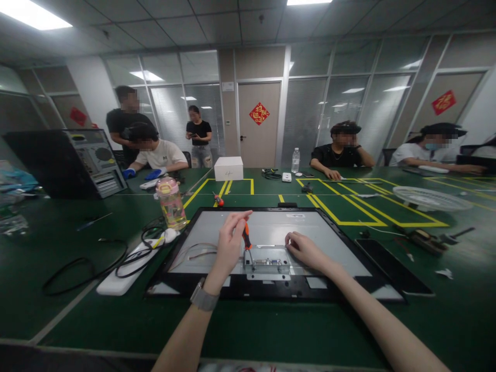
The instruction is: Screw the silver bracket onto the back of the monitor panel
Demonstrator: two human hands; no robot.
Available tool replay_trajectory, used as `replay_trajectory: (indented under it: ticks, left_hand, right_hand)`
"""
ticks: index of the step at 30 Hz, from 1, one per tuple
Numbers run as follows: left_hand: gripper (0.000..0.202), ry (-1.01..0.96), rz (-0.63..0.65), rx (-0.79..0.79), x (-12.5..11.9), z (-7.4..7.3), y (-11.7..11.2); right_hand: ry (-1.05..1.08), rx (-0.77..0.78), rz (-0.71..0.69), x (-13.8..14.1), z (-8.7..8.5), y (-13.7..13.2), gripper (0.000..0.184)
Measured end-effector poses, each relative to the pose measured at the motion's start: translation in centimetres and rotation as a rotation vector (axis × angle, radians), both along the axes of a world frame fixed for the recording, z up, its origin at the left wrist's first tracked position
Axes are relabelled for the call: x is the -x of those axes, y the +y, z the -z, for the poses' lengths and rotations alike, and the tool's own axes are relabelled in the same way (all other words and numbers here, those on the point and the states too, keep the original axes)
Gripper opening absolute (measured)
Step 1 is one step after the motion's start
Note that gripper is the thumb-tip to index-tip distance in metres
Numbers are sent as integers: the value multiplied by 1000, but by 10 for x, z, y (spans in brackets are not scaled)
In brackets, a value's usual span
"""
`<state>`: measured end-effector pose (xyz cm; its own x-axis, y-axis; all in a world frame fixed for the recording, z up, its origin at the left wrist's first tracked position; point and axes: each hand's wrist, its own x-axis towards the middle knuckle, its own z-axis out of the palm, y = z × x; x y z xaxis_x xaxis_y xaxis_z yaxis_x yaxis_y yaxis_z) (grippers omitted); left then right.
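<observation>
Left hand point(230, 244) with screwdriver point(246, 239), right hand point(304, 249) near, inside monitor frame point(271, 294).

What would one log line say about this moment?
left hand: grips orange-handled screwdriver, tip on silver metal bracket | right hand: rests on black-framed flat screen panel beside bracket

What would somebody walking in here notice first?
Dead centre, the left hand holds an orange-handled screwdriver upright on a metal plate set in a flat monitor panel. The panel lies on the green table, and the right hand rests on it beside the plate. To the left are a pink drink bottle and a computer case; other people sit along the far side.
</observation>
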<state>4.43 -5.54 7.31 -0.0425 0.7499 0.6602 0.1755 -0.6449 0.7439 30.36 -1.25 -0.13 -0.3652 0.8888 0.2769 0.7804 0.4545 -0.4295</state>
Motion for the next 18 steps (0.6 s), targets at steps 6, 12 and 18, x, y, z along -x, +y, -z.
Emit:
replay_trajectory:
  ticks: [6,12,18]
  left_hand:
    - [16,2,-71,-50,0,0,0]
    - [29,15,23,-20,-2,0,-3]
    - [23,41,-60,-63,-5,1,-3]
  right_hand:
    - [-28,29,15,1,-5,-3,11]
    - [-49,14,23,0,-3,-3,11]
    - [-23,18,22,0,-3,-3,10]
